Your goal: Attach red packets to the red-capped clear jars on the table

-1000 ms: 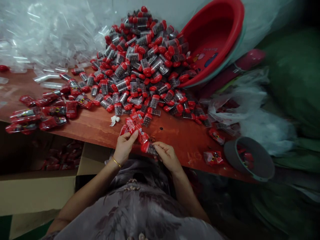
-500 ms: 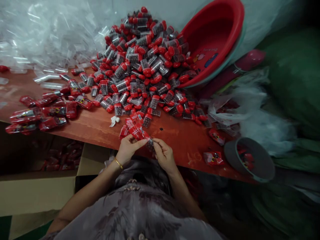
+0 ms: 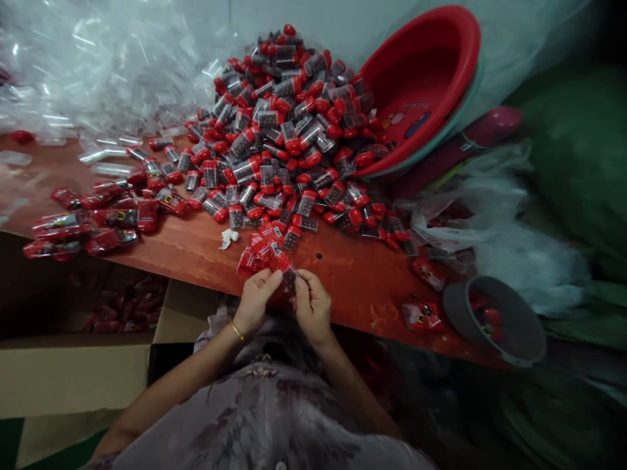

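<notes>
Left hand [image 3: 255, 300] and right hand [image 3: 314, 310] are holding a small dark-filled tube [image 3: 289, 280] between them near the front edge of the worktop [image 3: 350, 284], the fingers of each pinching it, with part of the grip hidden. Flat red packets [image 3: 249, 262] are lying just beyond the left hand, near a crumpled white scrap [image 3: 228, 239]. Farther back, a heap of red-capped tubes [image 3: 268, 119] is resting against a tilted red basin [image 3: 435, 72], while glossy red packs [image 3: 112, 241] are lying to the left.
</notes>
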`<state>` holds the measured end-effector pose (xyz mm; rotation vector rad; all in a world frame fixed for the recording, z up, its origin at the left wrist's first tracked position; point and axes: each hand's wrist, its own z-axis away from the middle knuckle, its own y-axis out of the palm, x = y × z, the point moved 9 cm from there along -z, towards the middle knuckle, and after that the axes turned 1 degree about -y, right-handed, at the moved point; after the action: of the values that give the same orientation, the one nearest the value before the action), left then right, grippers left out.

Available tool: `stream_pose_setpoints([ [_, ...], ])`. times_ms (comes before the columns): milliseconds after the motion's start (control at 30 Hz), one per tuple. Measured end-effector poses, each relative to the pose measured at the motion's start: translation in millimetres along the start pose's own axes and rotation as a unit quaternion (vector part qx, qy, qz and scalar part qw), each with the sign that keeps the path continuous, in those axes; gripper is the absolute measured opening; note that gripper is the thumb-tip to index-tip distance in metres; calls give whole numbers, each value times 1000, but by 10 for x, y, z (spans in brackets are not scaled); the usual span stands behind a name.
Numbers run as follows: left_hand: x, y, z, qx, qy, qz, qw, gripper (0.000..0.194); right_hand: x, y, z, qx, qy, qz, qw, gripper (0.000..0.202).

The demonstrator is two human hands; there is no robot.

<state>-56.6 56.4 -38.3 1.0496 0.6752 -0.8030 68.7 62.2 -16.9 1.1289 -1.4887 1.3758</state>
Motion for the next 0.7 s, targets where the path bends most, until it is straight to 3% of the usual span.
stream_pose_setpoints([
  [133, -52, -52, -82, -19, -16, 25, 999, 41, -23, 114, 46, 27, 5, -2, 1000, 29],
  [333, -29, -16, -60, -40, 0, 9, 999, 44, 136, 37, -9, -49, -57, 46, 996, 27],
  [400, -17, 0, -38, -35, 1, -5, 999, 44, 78, 80, -28, -33, -17, -5, 999, 29],
  [500, 3, 75, -15, 5, -4, -45, 999, 45, -70, 250, 14, 25, 85, -154, 984, 34],
  [567, -4, 168, -3, 50, 6, -87, 995, 47, -98, 264, 55, 20, 110, -218, 970, 37],
  [700, -69, 314, 4, 105, 51, -170, 979, 41, -101, -24, 54, -37, 70, -135, 988, 33],
])
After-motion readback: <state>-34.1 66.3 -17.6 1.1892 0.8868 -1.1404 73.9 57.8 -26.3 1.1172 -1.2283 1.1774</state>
